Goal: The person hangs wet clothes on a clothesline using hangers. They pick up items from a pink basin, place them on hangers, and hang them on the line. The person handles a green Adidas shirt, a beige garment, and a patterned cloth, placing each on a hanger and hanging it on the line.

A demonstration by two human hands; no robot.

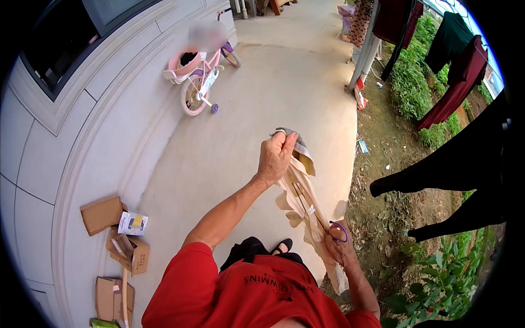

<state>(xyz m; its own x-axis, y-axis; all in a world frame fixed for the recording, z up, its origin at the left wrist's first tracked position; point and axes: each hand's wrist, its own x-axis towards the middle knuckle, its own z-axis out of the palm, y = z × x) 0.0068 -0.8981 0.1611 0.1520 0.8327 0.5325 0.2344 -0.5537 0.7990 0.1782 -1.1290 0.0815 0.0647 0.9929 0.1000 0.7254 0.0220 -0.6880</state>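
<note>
A long beige cloth piece, probably a garment, hangs slantwise between my two hands in front of my body. My left hand is closed on its upper end, where a grey and yellowish edge folds out. Dark narrow strips and a small white tag show along its middle. Lower and to the right, my right hand is closed at the cloth's side. A thin purple loop curves around its fingers; whether it is a handle or a hook I cannot make out. The lower end of the cloth drapes beside my right forearm.
A pink child's bicycle with training wheels leans near the wall at the left. Cardboard boxes and a packet lie by the wall. Clothes and black trousers hang at the right over soil and plants.
</note>
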